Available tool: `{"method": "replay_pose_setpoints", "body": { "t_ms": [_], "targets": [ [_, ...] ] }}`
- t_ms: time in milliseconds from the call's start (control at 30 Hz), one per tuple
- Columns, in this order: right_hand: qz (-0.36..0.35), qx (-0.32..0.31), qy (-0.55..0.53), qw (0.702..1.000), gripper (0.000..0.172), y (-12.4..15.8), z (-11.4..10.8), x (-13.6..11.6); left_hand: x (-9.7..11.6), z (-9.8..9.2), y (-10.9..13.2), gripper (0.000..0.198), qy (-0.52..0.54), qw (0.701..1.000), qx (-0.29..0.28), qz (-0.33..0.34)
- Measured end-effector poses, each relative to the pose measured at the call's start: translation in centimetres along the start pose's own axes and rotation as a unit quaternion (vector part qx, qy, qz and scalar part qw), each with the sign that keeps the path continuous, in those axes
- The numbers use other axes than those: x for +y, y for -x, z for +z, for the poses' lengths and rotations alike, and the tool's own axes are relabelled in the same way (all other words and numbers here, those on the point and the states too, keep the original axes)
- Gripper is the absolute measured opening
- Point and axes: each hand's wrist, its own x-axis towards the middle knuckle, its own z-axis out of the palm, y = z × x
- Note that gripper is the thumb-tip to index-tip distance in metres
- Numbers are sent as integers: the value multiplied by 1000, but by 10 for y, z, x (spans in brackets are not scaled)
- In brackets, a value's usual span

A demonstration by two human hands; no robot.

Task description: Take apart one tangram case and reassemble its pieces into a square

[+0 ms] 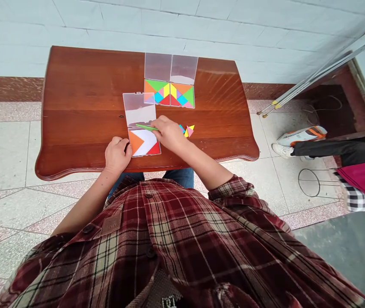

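An open clear tangram case (139, 110) lies near the table's front edge. Its white tray (143, 144) holds an orange triangle (135, 142) on the left and a red triangle (154, 149) at the lower right. My left hand (117, 154) is closed at the tray's left edge, fingers curled against it. Pinched in my right hand (171, 133) is a green tangram triangle (146, 127), seen nearly edge-on above the tray's far side. Several small loose pieces, among them a pink one (190, 131), lie right of that hand and are partly hidden by it.
Two more open tangram cases (171, 67), filled with coloured pieces, lie side by side behind on the brown wooden table (89, 94). A tiled wall (111, 25) borders the table's far side. Crutches (294, 92) and another person's leg (323, 148) are at the right.
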Motion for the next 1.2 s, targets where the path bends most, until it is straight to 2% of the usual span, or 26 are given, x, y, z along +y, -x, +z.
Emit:
{"method": "replay_pose_setpoints", "body": {
  "t_ms": [167, 367, 500, 633, 833, 1033, 1200],
  "targets": [
    [-26, -48, 107, 993, 29, -17, 30, -14, 2, -1, 0, 34, 15, 1000, 5, 4],
    [6, -87, 153, 984, 33, -23, 43, -23, 4, -1, 1, 34, 32, 999, 4, -1],
    [22, -85, 160, 983, 35, -23, 49, -26, 3, 0, 2, 34, 30, 1000, -3, 0],
    [27, -90, 127, 987, 28, -22, 48, -23, 2, 1, 2, 34, 26, 1000, 3, 5],
    [22, -116, 72, 990, 23, -20, 34, -12, 1, 0, 2, 33, 29, 1000, 5, 7],
    [53, -106, 53, 992, 29, -16, 29, 0, 3, -2, 2, 33, 32, 999, 2, 1],
    [39, -122, 54, 990, 35, -13, 33, 1, 9, -4, 2, 52, -4, 1000, -18, 3]
  ]
}}
